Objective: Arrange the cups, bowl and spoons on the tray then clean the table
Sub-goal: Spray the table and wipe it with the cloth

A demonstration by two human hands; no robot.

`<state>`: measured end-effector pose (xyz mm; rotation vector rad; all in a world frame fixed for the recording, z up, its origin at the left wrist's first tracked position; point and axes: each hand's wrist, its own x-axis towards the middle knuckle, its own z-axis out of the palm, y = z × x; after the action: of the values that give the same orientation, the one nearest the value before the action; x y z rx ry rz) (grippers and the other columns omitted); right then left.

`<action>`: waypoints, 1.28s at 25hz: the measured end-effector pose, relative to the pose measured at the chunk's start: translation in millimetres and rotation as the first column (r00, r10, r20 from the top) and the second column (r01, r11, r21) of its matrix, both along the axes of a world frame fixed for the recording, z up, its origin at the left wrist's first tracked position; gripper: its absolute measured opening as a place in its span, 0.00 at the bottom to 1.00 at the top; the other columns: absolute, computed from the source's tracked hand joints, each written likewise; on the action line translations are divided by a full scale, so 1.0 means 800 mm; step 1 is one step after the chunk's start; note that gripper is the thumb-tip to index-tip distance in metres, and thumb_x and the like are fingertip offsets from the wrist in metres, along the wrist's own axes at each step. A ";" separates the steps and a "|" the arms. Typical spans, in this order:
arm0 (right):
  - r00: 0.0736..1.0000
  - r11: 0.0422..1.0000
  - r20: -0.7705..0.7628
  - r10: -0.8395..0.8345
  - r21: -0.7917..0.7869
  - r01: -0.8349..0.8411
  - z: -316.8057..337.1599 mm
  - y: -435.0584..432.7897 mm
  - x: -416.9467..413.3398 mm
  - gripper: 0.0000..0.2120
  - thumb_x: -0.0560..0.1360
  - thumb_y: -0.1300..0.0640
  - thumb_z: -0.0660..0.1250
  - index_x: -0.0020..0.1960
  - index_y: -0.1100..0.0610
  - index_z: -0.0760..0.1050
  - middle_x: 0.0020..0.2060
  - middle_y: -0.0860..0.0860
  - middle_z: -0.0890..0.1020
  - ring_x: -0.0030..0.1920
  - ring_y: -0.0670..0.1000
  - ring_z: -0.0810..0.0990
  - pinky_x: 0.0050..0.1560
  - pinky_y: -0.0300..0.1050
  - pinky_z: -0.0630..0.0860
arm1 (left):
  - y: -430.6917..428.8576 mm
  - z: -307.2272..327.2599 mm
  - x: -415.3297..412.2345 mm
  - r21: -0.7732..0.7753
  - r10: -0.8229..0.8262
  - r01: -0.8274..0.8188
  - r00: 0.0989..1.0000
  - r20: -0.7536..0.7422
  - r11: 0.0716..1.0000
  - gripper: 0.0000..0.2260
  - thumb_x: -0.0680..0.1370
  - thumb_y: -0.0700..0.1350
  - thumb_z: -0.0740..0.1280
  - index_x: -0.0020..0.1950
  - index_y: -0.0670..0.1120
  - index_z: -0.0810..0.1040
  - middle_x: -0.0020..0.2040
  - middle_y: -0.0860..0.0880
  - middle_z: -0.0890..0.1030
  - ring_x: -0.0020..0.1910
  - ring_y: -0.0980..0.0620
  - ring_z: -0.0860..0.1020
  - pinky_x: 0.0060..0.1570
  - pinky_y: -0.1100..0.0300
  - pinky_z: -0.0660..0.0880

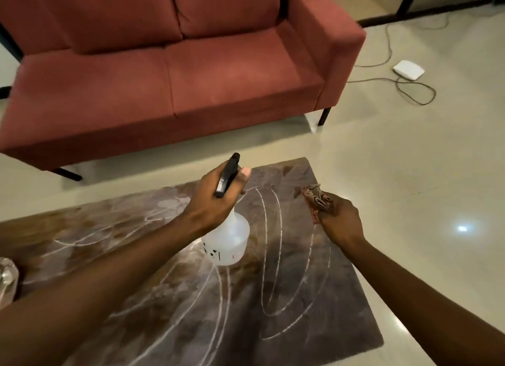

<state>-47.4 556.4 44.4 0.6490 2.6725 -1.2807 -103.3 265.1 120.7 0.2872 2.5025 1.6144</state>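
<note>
Left hand (216, 199) wrapped around black trigger head of spray bottle (228, 240), bottle hanging tilted over the table (287, 297). Right hand (340, 223) closed on crumpled reddish cloth (317, 200), near far right table edge. Beyond: red sofa (169, 73), pale floor (410, 160) with white box (408, 69) and cable (415, 92). No cups, bowl, spoons or tray in view.

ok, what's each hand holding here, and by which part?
Left hand grips the spray bottle by its black trigger head and neck. Right hand clutches a bunched cloth at its lower end.
</note>
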 end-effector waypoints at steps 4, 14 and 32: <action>0.998 0.967 -0.028 0.052 0.250 -0.043 -0.116 0.031 -0.060 0.23 0.78 0.62 0.69 0.71 0.45 0.80 0.56 0.53 0.88 0.51 0.59 0.86 0.48 0.45 0.76 | 0.051 -0.134 -0.038 -0.022 -0.058 0.062 0.987 0.149 0.998 0.26 0.82 0.67 0.63 0.44 0.45 0.83 0.42 0.42 0.87 0.44 0.46 0.86 0.54 0.44 0.82; 0.824 0.709 0.210 0.526 0.426 -0.562 -0.254 0.021 -0.019 0.33 0.86 0.44 0.52 0.87 0.46 0.44 0.86 0.46 0.47 0.87 0.51 0.42 0.86 0.57 0.44 | 0.076 -0.257 -0.027 -0.009 -0.044 0.048 0.957 0.286 0.999 0.28 0.79 0.66 0.64 0.36 0.43 0.84 0.34 0.40 0.86 0.38 0.36 0.86 0.55 0.36 0.82; 0.406 0.296 0.119 0.906 0.507 -0.810 -0.270 0.059 -0.111 0.31 0.86 0.46 0.55 0.87 0.46 0.51 0.87 0.48 0.53 0.87 0.52 0.47 0.86 0.56 0.47 | 0.080 -0.261 -0.021 0.110 0.006 -0.049 0.931 0.365 0.993 0.22 0.80 0.61 0.66 0.39 0.44 0.81 0.35 0.43 0.86 0.20 0.41 0.79 0.31 0.53 0.77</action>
<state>-136.1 603.4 -171.5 -0.9520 2.6986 -0.3073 -119.8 329.0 -88.2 -0.0364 2.1471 1.6517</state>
